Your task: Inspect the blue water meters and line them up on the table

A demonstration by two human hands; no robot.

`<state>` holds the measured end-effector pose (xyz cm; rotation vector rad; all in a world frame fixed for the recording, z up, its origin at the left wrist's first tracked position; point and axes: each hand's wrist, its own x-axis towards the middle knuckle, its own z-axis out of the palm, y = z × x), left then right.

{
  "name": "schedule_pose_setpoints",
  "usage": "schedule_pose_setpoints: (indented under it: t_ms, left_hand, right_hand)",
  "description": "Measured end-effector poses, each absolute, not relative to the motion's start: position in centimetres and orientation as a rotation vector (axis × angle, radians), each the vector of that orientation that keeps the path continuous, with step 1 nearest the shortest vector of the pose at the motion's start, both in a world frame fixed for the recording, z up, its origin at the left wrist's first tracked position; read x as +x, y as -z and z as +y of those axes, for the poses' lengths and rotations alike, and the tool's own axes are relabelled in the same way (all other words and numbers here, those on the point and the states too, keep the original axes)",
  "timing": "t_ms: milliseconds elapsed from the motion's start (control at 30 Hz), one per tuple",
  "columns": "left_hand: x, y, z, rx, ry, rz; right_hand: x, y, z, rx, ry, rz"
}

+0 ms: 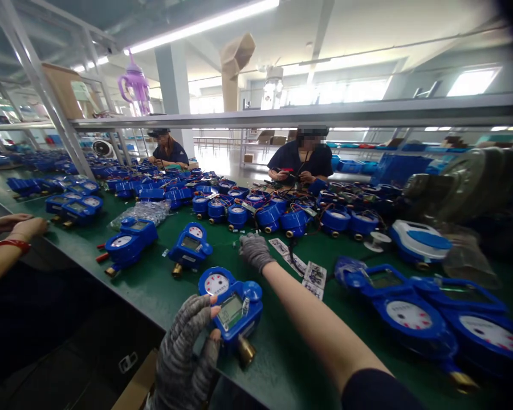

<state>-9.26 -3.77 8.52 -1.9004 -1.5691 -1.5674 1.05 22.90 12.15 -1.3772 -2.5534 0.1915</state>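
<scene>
My left hand (186,344), in a grey knitted glove with bare fingertips, is at the near left side of a blue water meter (239,327). Its fingers are stretched and apart, the tips at the edge of the meter's display. The meter has a round white dial, a grey screen and a brass fitting pointing toward me. Beyond it, my right hand (255,251), gloved the same way, reaches down to the green tabletop with its fingers curled together. What those fingers hold, if anything, is hidden; small clear pieces (235,232) lie close by.
More meters stand left (190,246) and right (410,313). Rows of blue meters with wires (237,216) fill the back. Printed label sheets (314,277), a white spool (377,241) and a plastic bag (141,213) lie around. Another person's hands (28,228) are at the left edge.
</scene>
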Motion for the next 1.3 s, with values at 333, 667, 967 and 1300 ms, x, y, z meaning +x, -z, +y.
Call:
schedule_pose_setpoints:
  t_ms: [333, 667, 967, 1300]
  left_hand:
    - [-4.5, -13.1, -5.2, -1.952, 1.164, -1.345]
    - [-5.4, -10.4, -10.5, -2.684, 1.239, -1.757]
    - [-9.2, -6.9, -11.9, -2.051, 1.541, -2.065]
    - [-14.8, -7.0, -2.3, -2.342, 1.323, -1.575]
  right_hand:
    - [14.4, -18.4, 5.9, -0.640, -0.959, -2.466]
    - [18.5, -10.1, -1.4, -1.124, -1.432, -1.983]
    - [14.2, -8.0, -2.1, -1.245, -1.410, -1.637]
    - [16.7, -9.5, -0.4, -1.221, -1.054, -1.760]
